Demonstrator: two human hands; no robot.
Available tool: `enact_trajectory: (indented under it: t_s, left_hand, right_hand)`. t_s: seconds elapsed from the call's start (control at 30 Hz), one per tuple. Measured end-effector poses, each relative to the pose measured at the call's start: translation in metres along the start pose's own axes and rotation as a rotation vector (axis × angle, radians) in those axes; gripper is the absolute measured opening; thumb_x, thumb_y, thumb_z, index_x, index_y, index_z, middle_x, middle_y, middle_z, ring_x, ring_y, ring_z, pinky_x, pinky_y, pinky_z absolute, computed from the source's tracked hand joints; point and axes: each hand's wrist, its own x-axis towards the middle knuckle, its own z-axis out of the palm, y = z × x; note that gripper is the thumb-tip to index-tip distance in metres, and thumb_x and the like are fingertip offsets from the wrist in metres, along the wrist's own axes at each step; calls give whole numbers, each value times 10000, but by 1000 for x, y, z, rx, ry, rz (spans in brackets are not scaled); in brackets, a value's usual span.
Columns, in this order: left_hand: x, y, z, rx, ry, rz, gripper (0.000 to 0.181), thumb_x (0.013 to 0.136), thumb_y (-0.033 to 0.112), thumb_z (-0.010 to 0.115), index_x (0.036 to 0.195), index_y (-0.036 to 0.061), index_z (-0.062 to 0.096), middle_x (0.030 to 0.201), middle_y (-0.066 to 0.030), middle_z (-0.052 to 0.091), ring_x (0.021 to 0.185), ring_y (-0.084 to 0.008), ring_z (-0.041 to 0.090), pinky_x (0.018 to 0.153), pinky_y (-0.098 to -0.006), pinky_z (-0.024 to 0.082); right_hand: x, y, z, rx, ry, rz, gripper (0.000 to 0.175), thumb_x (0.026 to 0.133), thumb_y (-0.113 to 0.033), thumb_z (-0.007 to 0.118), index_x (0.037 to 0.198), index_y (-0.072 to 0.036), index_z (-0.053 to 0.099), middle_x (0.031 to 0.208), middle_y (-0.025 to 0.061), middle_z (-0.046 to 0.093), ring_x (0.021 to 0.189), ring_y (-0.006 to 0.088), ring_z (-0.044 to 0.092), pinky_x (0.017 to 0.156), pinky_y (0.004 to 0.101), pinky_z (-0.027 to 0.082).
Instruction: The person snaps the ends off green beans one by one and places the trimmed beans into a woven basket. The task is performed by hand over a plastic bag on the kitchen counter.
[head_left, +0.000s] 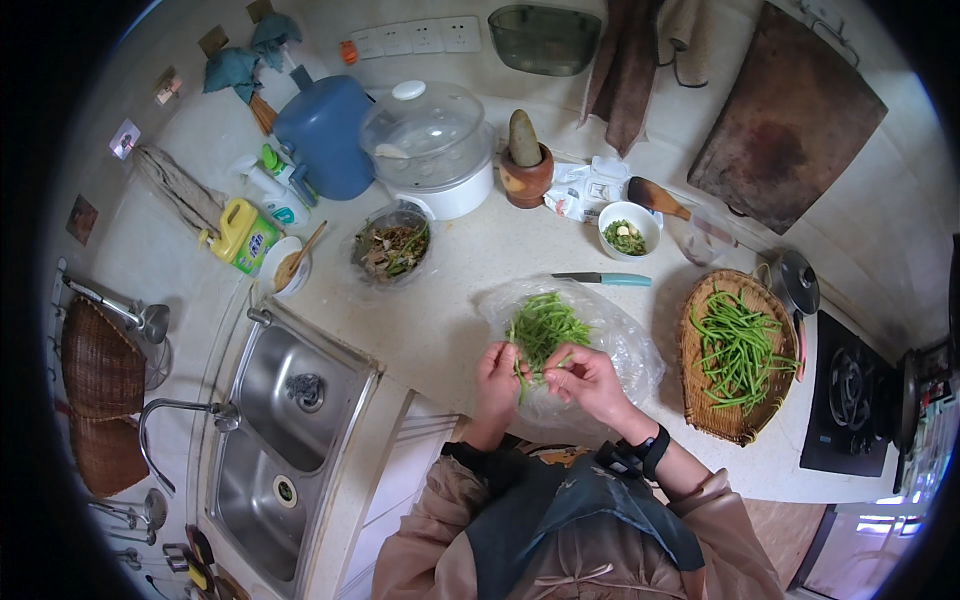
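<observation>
Low over a clear plastic bag (626, 356) on the counter, both my hands are close together. My left hand (499, 379) grips thin green stalks (521, 386), some hanging below its fingers. Between the thumb and fingertips of my right hand (589, 382) is a short piece of green stalk (564, 361). Just beyond my fingers, a heap of light green stalks (551, 322) lies on the bag. A knife (615, 279) with a teal handle rests at the bag's far edge. To the right, a woven basket (694, 397) holds long green beans (739, 345).
At left is a double steel sink (281, 405) with a tap (180, 405). A bowl of scraps (390, 244), a steamer (442, 165), a mortar (525, 180) and a white bowl of chopped greens (630, 231) stand behind. The black hob (844, 405) is at far right.
</observation>
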Motion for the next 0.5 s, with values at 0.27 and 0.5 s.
enact_trajectory:
  t_s: [0.27, 0.5]
  left_hand:
    - [-14, 22, 15, -159, -91, -168, 137, 975, 168, 466, 1004, 43, 515, 977, -55, 562, 879, -153, 586, 800, -366, 543]
    - [-12, 12, 11, -84, -205, -129, 190, 975, 178, 471, 1078, 24, 514, 971, -37, 552, 894, -128, 580, 780, -320, 519]
  right_hand:
    - [20, 3, -20, -455, -18, -65, 251, 804, -43, 685, 1025, 32, 592, 822, 62, 560, 713, 122, 577, 656, 295, 480]
    - [13, 11, -5, 29, -63, 129, 78, 860, -62, 644, 886, 10, 628, 770, 30, 623, 696, 72, 582, 587, 197, 452]
